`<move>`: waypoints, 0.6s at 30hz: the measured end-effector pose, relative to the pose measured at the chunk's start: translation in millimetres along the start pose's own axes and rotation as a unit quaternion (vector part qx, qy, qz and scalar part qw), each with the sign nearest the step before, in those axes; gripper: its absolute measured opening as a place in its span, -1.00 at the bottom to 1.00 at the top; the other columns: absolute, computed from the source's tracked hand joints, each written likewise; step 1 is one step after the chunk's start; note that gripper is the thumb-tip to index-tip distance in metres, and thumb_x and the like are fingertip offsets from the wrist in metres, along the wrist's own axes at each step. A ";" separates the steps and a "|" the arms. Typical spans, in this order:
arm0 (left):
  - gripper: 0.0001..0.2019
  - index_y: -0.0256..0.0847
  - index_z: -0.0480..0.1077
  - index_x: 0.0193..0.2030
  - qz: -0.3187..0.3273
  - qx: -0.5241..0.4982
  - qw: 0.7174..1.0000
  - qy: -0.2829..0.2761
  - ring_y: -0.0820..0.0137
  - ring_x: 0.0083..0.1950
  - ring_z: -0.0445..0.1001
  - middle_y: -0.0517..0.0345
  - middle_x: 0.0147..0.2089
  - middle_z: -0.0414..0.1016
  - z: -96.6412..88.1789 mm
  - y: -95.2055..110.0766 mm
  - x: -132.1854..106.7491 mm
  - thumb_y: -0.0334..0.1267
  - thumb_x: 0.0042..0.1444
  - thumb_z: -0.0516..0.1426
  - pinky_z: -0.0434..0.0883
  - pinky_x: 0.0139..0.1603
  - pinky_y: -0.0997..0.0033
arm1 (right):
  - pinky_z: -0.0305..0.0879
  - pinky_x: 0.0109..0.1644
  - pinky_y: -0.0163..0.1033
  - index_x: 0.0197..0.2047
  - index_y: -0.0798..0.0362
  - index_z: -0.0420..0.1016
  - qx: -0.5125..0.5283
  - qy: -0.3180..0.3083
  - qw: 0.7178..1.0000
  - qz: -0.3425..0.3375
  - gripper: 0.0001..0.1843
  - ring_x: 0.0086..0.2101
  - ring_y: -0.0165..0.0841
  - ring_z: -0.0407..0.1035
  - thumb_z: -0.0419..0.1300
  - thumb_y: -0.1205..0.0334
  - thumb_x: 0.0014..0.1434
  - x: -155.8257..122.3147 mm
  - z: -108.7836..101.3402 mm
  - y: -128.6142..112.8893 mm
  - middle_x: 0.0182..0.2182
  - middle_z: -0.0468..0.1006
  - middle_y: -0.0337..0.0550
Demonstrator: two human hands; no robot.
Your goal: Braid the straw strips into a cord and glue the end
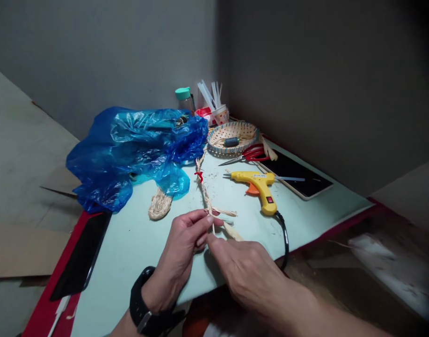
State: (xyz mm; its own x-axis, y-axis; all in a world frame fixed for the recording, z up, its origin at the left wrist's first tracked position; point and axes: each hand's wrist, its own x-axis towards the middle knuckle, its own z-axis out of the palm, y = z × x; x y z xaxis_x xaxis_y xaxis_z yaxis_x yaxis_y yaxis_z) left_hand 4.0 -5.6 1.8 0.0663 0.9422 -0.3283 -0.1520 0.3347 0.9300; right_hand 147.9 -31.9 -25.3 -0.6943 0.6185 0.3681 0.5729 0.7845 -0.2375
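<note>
Work surface: a pale green board (137, 243) fills the centre of the frame. A blue plastic bag (130, 150) lies crumpled at the board's upper left, overlapping a small woven oval pad (159, 206).

Right hand (245, 269), lower centre, seen from the back: fingertips closed narrow on the loose lower strands of the straw braid (204, 189).

Left hand (182, 243), with a black wristwatch (144, 306): thumb and forefinger pinch the same braid just above the right fingertips.

Braid position: centre of the frame, lying on the board and running up toward the woven basket (231, 135) — a red tie (199, 176) sits on its upper part.

A yellow glue gun (259, 187) lies just right of the braid — red-handled scissors (252, 153) above it
</note>
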 end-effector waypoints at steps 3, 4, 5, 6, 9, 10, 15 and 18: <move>-0.89 -0.32 0.48 -0.31 -0.008 -0.049 0.999 -0.007 0.69 -0.59 -0.03 0.19 -0.43 0.40 -2.2 -0.1 0.3 -0.31 0.05 0.24 -0.09 -0.61 0.61 | 0.16 -0.42 -0.16 -0.13 0.14 0.37 -0.001 0.024 0.998 0.055 -0.80 -0.46 -0.24 0.32 -0.04 0.27 0.30 10.7 -18.6 6.0 -0.46 0.45 -0.10; -0.90 -0.32 0.47 -0.33 -0.010 -0.063 0.998 -0.012 0.69 -0.60 -0.07 0.25 -0.48 0.33 -2.4 -0.2 0.5 -0.32 0.04 0.25 -0.11 -0.62 0.61 | 0.20 -0.36 -0.14 -0.16 0.11 0.39 0.003 0.038 0.996 0.086 -0.74 -0.41 -0.22 0.33 -0.05 0.16 0.33 14.1 -24.9 9.5 -0.43 0.46 -0.08; -0.90 -0.32 0.47 -0.34 -0.010 -0.074 0.997 -0.018 0.69 -0.60 -0.10 0.30 -0.52 0.25 -2.5 -0.2 0.8 -0.32 0.04 0.25 -0.12 -0.63 0.62 | 0.23 -0.30 -0.10 -0.19 0.10 0.41 0.006 0.044 0.992 0.116 -0.69 -0.36 -0.19 0.34 -0.08 0.11 0.35 17.2 -29.7 13.5 -0.40 0.47 -0.05; -0.90 -0.33 0.48 -0.33 -0.011 -0.083 0.996 -0.023 0.69 -0.60 -0.12 0.33 -0.53 0.20 -2.4 -0.2 1.0 -0.32 0.05 0.25 -0.13 -0.63 0.63 | 0.24 -0.23 -0.07 -0.19 0.10 0.42 0.012 0.040 0.989 0.143 -0.66 -0.31 -0.17 0.35 -0.09 0.09 0.36 20.0 -32.8 17.4 -0.35 0.49 -0.03; -0.83 -0.35 0.50 -0.24 -0.011 -0.092 0.995 -0.029 0.69 -0.60 -0.13 0.33 -0.52 0.17 -2.1 -0.2 0.8 -0.30 0.04 0.26 -0.12 -0.63 0.65 | 0.26 -0.08 -0.07 -0.09 0.12 0.42 0.094 -0.007 0.981 0.171 -0.68 -0.19 -0.17 0.38 -0.10 0.15 0.37 26.7 -31.6 26.2 -0.22 0.51 0.02; -0.81 -0.35 0.51 -0.21 -0.009 -0.091 0.996 -0.026 0.69 -0.60 -0.13 0.34 -0.53 0.15 -2.0 -0.4 0.3 -0.30 0.04 0.26 -0.12 -0.64 0.65 | 0.26 -0.06 -0.10 -0.04 0.12 0.39 0.138 -0.015 0.975 0.175 -0.68 -0.17 -0.19 0.39 -0.10 0.16 0.37 28.5 -29.0 27.9 -0.17 0.51 0.02; -0.73 -0.24 0.51 -0.05 -0.003 -0.054 0.999 0.004 0.64 -0.57 0.13 0.30 -0.52 0.24 -0.5 -4.1 -3.5 -0.27 0.08 0.23 0.19 -0.50 0.66 | 0.25 -0.15 -0.24 -0.07 0.07 0.35 0.285 -0.002 0.931 0.226 -0.75 -0.25 -0.33 0.40 -0.09 0.19 0.37 35.2 -16.0 30.9 -0.23 0.52 -0.09; -0.68 -0.18 0.48 0.02 -0.009 -0.020 1.000 0.005 0.59 -0.50 0.25 0.26 -0.45 0.36 -0.3 -7.9 -3.6 -0.24 0.10 0.20 0.32 -0.36 0.57 | 0.20 -0.20 -0.25 -0.15 0.06 0.38 0.300 -0.001 0.925 0.235 -0.77 -0.29 -0.34 0.39 -0.07 0.20 0.36 36.5 -10.9 32.9 -0.29 0.53 -0.12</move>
State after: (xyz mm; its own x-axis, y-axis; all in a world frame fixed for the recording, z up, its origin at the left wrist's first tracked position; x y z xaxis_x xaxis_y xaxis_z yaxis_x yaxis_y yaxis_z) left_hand 4.7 -11.6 -4.4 0.0590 0.9363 -0.3461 -0.1900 0.3509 0.9169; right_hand 146.1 16.0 -9.9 -0.4311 0.8973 0.0952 0.4682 0.3126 -0.8265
